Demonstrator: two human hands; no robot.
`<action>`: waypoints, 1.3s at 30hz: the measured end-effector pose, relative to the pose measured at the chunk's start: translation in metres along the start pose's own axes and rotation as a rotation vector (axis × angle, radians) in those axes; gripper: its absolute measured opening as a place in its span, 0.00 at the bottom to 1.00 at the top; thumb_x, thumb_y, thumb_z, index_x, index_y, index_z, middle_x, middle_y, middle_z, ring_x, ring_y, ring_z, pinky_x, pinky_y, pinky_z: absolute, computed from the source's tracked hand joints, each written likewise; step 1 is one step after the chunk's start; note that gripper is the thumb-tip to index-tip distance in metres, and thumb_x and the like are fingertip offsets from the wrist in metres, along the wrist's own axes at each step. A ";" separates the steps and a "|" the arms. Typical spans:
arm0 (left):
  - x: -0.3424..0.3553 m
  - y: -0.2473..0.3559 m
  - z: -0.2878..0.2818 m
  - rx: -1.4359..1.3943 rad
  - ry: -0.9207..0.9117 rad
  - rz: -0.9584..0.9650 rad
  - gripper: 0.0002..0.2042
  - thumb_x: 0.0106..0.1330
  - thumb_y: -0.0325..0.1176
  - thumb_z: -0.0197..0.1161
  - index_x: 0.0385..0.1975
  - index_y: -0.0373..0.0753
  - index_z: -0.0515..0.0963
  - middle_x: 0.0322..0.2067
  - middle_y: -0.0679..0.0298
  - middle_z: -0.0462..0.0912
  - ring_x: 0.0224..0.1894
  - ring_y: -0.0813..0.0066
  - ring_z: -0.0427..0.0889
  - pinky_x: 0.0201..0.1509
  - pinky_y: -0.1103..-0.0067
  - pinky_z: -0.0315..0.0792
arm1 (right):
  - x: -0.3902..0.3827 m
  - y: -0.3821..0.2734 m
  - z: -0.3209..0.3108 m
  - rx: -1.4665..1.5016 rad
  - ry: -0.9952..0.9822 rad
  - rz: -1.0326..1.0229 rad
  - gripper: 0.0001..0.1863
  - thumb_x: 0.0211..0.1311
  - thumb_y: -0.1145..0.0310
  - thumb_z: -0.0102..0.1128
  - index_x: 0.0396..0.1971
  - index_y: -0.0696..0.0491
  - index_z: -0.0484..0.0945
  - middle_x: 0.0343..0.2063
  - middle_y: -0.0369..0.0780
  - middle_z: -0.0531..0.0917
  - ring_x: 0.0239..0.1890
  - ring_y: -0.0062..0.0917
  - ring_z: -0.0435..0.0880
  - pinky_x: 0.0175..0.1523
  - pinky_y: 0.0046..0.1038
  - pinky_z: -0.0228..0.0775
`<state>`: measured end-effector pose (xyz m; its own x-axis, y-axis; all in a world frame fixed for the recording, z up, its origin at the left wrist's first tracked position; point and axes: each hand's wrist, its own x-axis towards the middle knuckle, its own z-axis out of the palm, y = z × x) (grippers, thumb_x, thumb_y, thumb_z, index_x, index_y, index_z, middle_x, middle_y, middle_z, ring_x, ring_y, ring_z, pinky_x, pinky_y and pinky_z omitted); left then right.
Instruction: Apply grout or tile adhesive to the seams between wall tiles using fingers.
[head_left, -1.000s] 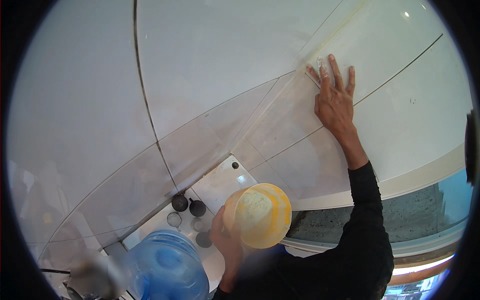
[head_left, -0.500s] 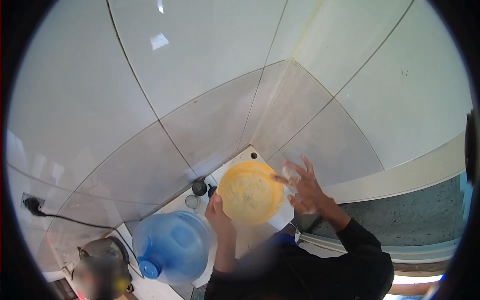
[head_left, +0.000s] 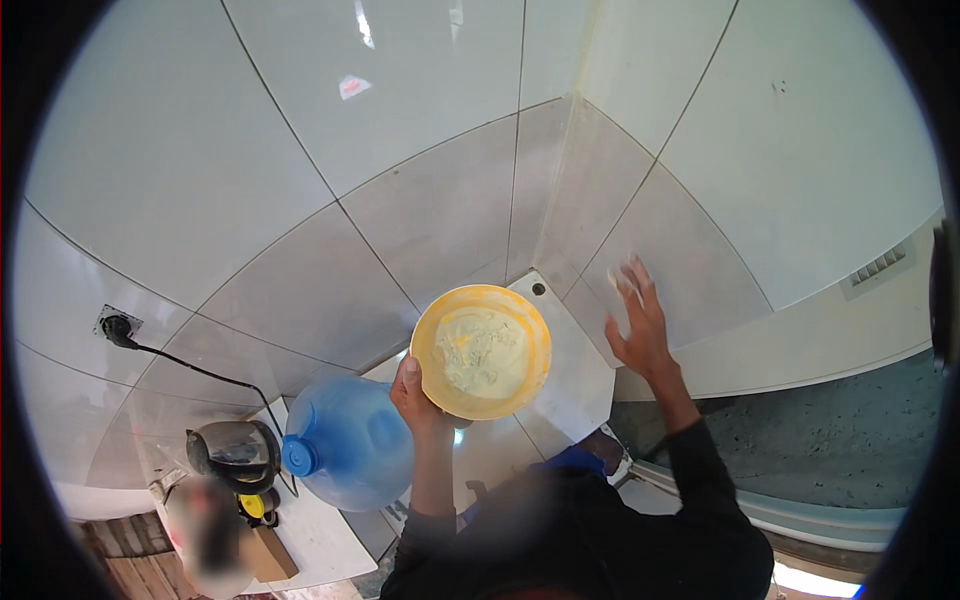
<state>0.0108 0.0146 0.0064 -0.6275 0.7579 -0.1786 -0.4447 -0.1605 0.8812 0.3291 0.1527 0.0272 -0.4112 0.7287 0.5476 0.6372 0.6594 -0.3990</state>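
Note:
My left hand (head_left: 413, 393) grips the left rim of a yellow bowl (head_left: 540, 382), thumb on the edge. Inside the bowl lies a pale, lumpy dough-like mixture (head_left: 483, 352) with small darker specks, and streaks of it coat the wall. To the right of the bowl and apart from it, my right hand (head_left: 642, 325) is raised with fingers spread. Whitish residue sticks to its fingertips, and it holds nothing.
A big blue water bottle (head_left: 352, 440) lies left of my left forearm. Further left are an electric kettle (head_left: 232, 455), a black plug (head_left: 117, 328) with its cord, and a cardboard box (head_left: 270, 556). Tiled walls (head_left: 430, 210) meet behind the white counter (head_left: 572, 370).
My right hand has drawn away from the bowl, to the right and up, with fingers straighter. The bowl appears higher in the picture, covering the small dark items; the whole view has shifted.

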 end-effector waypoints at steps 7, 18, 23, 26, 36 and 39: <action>-0.020 0.017 -0.003 0.121 0.020 0.150 0.29 0.81 0.55 0.53 0.53 0.29 0.82 0.44 0.61 0.87 0.43 0.74 0.85 0.49 0.76 0.79 | 0.139 -0.035 0.097 0.333 0.427 -0.077 0.46 0.67 0.68 0.63 0.78 0.66 0.49 0.79 0.63 0.51 0.81 0.61 0.50 0.82 0.54 0.45; -0.060 0.029 -0.058 0.656 -0.073 0.073 0.40 0.78 0.66 0.48 0.72 0.33 0.69 0.66 0.51 0.78 0.65 0.56 0.80 0.69 0.61 0.76 | 0.244 -0.077 0.163 0.433 0.707 0.314 0.51 0.70 0.59 0.66 0.78 0.69 0.44 0.78 0.65 0.50 0.81 0.67 0.45 0.82 0.63 0.38; -0.063 0.056 -0.045 0.476 -0.061 0.024 0.42 0.77 0.68 0.46 0.74 0.35 0.66 0.69 0.51 0.75 0.69 0.54 0.76 0.72 0.59 0.72 | 0.262 -0.087 0.154 0.451 0.808 0.396 0.50 0.71 0.60 0.65 0.77 0.71 0.44 0.77 0.67 0.50 0.80 0.67 0.47 0.82 0.62 0.39; -0.066 0.061 -0.045 0.532 -0.060 0.055 0.42 0.76 0.69 0.46 0.75 0.36 0.65 0.70 0.51 0.74 0.69 0.54 0.75 0.72 0.58 0.71 | 0.258 -0.084 0.156 0.559 0.836 0.492 0.50 0.71 0.60 0.64 0.78 0.71 0.43 0.77 0.67 0.50 0.81 0.65 0.46 0.83 0.60 0.40; -0.064 0.062 -0.051 0.225 -0.002 0.039 0.42 0.76 0.69 0.46 0.74 0.37 0.67 0.68 0.52 0.75 0.69 0.54 0.75 0.71 0.58 0.72 | 0.279 -0.078 0.151 0.625 0.829 0.625 0.51 0.68 0.59 0.66 0.77 0.70 0.45 0.78 0.68 0.49 0.82 0.64 0.44 0.84 0.58 0.39; -0.070 0.065 -0.039 0.184 -0.028 0.020 0.42 0.75 0.70 0.46 0.74 0.37 0.67 0.68 0.52 0.75 0.69 0.55 0.76 0.71 0.58 0.72 | 0.279 -0.075 0.147 0.556 0.850 0.589 0.48 0.66 0.62 0.65 0.76 0.70 0.49 0.77 0.68 0.51 0.82 0.64 0.45 0.84 0.58 0.38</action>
<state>0.0011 -0.0734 0.0596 -0.6159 0.7733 -0.1503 -0.3066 -0.0595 0.9500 0.0707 0.3338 0.1025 0.5540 0.7290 0.4021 0.1246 0.4050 -0.9058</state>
